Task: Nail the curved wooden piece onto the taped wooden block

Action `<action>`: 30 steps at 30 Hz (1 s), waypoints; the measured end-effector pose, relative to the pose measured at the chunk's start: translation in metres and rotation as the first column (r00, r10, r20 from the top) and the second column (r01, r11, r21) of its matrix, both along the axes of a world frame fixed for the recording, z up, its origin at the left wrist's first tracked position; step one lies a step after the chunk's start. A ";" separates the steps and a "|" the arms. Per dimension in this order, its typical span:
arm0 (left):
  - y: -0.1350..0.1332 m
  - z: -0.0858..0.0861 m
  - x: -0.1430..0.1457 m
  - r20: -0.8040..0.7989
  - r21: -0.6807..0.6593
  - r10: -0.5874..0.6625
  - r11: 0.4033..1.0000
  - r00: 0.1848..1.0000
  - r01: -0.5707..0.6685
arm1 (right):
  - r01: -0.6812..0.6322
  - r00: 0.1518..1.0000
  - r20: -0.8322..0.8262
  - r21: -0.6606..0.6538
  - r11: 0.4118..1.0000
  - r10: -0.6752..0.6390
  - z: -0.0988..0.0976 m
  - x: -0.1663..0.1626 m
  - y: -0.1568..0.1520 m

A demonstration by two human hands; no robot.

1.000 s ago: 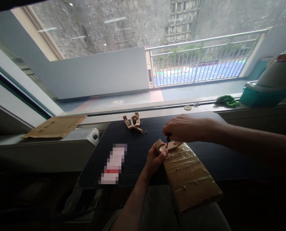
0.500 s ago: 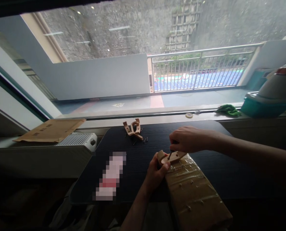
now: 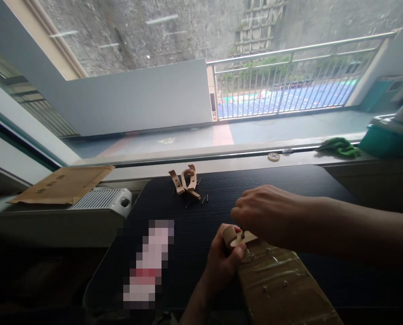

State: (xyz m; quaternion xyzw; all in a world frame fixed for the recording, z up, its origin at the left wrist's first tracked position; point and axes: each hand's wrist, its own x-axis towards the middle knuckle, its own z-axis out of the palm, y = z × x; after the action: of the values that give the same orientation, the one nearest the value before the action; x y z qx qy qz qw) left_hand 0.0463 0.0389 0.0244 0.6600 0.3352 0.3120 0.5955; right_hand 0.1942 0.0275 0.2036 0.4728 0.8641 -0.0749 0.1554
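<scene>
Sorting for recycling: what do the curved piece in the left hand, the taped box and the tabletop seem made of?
Curved piece: probably matte wood, given its pale tan colour.
Taped box: likely brown cardboard under clear tape, from shiny wrinkles.
Tabletop: perhaps dull black laminate; grain lines show.

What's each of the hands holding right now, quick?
Left hand: closed on the hook.
Right hand: closed, apparently on a screwdriver, its handle hidden.

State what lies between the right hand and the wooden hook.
In the head view, a thin tool shaft spans from the right hand to the wooden hook.
</scene>
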 end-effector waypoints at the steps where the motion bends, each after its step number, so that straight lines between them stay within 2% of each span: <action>1: 0.000 0.001 0.000 0.005 0.000 -0.001 1.000 1.000 0.001 | 0.021 1.000 0.021 -0.013 1.000 -0.020 0.000 0.000 0.000; 8: -0.002 0.007 0.002 0.039 0.027 0.009 1.000 0.999 -0.010 | 0.139 0.989 0.045 0.029 0.990 -0.140 0.007 -0.003 -0.007; 14: -0.002 0.006 0.002 0.025 0.062 0.028 0.998 0.999 -0.029 | -0.015 0.997 0.070 0.015 1.000 0.013 0.019 -0.010 -0.009; 16: -0.001 0.004 0.002 0.021 0.056 0.030 0.998 0.999 -0.031 | -0.021 0.997 0.079 -0.003 1.000 0.021 0.020 -0.013 -0.008; 21: -0.001 0.001 0.002 0.011 0.047 0.046 0.998 0.999 -0.047 | 0.045 0.995 0.093 -0.031 0.998 -0.042 0.014 -0.013 -0.004; 26: -0.001 0.003 0.002 0.027 0.014 0.032 0.999 0.999 -0.032 | 0.134 0.991 0.016 0.043 0.990 -0.135 0.003 -0.003 -0.005; 30: -0.002 0.007 0.002 0.041 0.039 0.020 0.999 0.999 -0.022 | 0.186 0.982 -0.002 0.079 0.979 -0.186 0.004 -0.002 -0.007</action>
State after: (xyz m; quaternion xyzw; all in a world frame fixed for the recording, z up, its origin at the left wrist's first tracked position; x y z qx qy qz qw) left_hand 0.0481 0.0370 0.0310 0.6615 0.3237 0.3382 0.5859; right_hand 0.1923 0.0208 0.2073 0.5575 0.8180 -0.0535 0.1315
